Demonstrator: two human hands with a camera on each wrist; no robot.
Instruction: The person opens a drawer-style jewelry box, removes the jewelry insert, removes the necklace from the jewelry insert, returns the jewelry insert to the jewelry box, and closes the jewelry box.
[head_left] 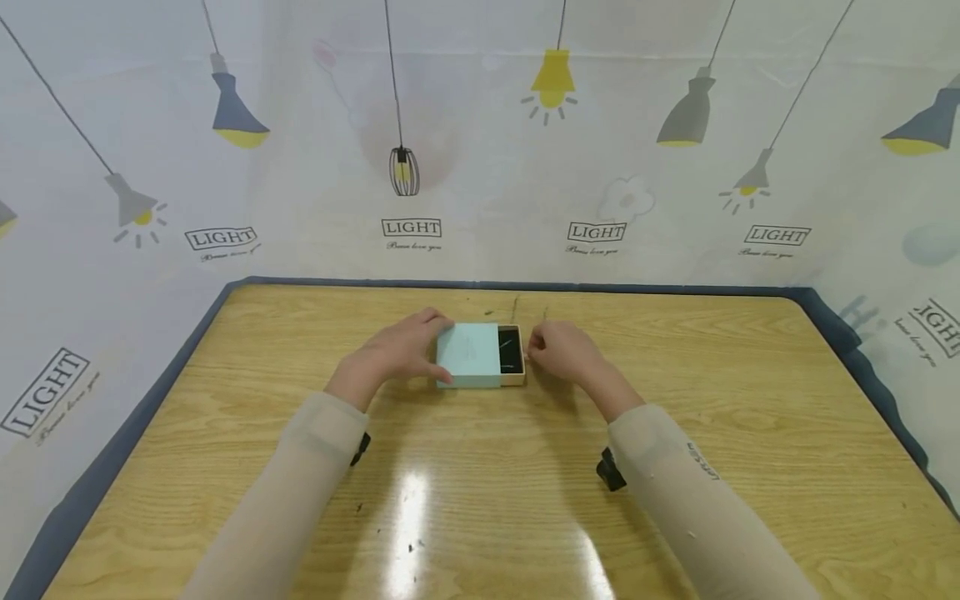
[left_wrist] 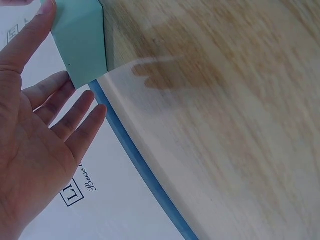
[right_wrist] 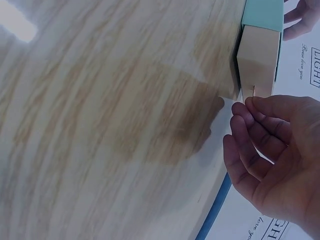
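the mint box sleeve (head_left: 468, 354) lies flat on the bench (head_left: 480, 467) between my hands, its pale inner tray (right_wrist: 257, 55) standing partly out at the right end. the long axis of the pair runs left to right, so the tray lies directly to the left of my right hand (head_left: 562, 350), the nearer of the two to it. that hand pinches a small pull tab (right_wrist: 253, 91) at the tray's end wall between thumb and finger. my left hand (head_left: 397, 346) grips the sleeve about its left end, thumb at the near edge, fingers at the far one. a black insert (head_left: 512, 357) shows in part, with a thin pale mark i cannot identify; the sleeve covers the rest. my right fingertips hide most of the tab, and the left wrist view cuts off the sleeve at its upper border.
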